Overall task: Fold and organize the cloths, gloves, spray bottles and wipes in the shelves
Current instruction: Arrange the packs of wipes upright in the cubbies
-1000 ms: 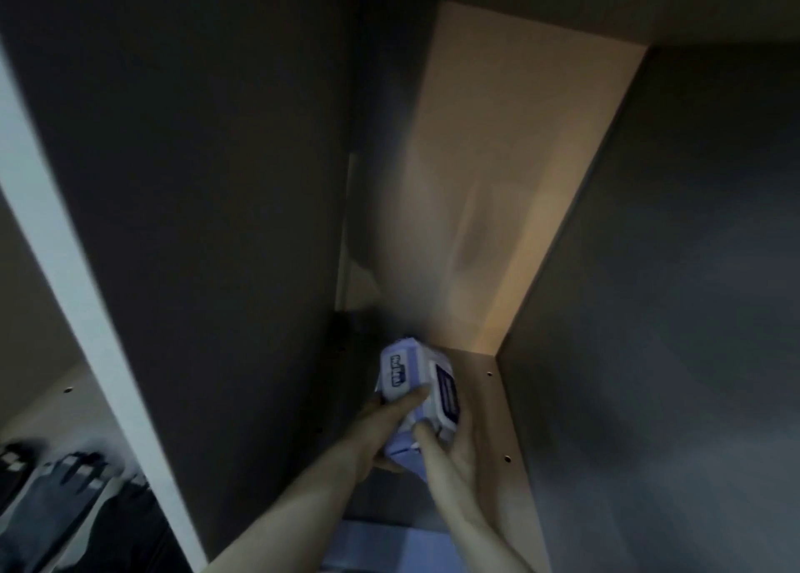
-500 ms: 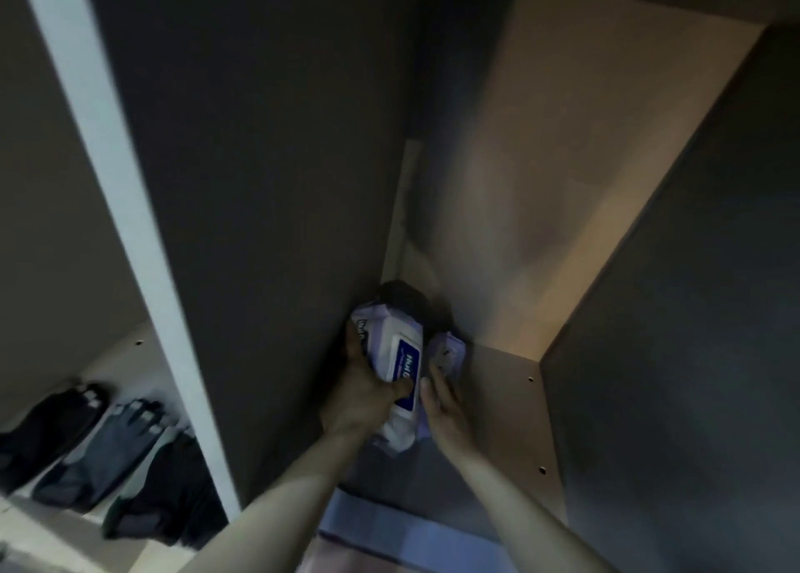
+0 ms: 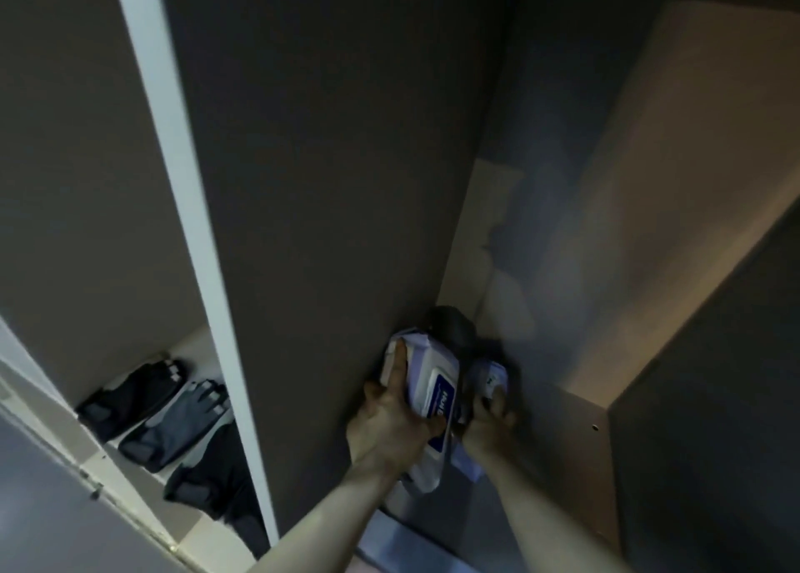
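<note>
Deep in a dim shelf compartment, my left hand (image 3: 389, 416) grips a white and purple pack of wipes (image 3: 433, 382) standing on edge against the dark left divider (image 3: 329, 183). My right hand (image 3: 491, 421) holds a second, smaller wipes pack (image 3: 489, 371) just to the right of the first. A dark rounded object (image 3: 450, 326) sits behind both packs in the back corner; I cannot tell what it is.
In the compartment to the left, three dark gloves (image 3: 173, 416) lie side by side on a pale shelf (image 3: 190, 343). A white front edge (image 3: 190, 209) separates the two compartments. The wooden shelf floor (image 3: 575, 442) extends right to a dark side wall (image 3: 710, 399).
The view has swung right to left, revealing the gloves. Both hands have pushed the wipes packs deeper toward the back left corner, and the right hand now holds its own pack.
</note>
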A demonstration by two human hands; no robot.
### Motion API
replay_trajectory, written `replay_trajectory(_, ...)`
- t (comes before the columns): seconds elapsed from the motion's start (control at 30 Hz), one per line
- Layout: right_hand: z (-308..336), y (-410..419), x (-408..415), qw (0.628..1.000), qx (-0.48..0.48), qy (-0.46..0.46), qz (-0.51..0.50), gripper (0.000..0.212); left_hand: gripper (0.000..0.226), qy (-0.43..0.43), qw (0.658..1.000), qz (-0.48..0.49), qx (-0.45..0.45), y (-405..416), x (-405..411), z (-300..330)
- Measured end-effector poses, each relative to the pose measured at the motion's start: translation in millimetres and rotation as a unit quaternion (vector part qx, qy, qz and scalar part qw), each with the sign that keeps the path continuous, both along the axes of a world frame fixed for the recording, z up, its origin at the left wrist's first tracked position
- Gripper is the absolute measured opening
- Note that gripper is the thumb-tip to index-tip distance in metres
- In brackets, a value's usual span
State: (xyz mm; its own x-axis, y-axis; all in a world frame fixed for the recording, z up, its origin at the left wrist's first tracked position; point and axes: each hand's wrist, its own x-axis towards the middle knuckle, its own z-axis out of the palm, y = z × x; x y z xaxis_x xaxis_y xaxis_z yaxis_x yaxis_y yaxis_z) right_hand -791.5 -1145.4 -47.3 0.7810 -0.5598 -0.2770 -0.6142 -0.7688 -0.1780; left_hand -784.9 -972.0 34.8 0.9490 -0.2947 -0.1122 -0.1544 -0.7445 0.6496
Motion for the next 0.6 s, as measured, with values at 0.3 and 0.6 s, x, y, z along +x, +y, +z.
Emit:
replay_trajectory(0.3,2,-10,-22,1.000,0.019,-0.009,-0.018,0.101,0.111,0.020,1.000,-0.013,0.011,2,1,-8)
replay_trajectory(0.6,27,0,-82,0.897,0.309,-0.217,-0.228,0.072,0.114,0.022,0.995,-0.068,-0.071,12,5,-30)
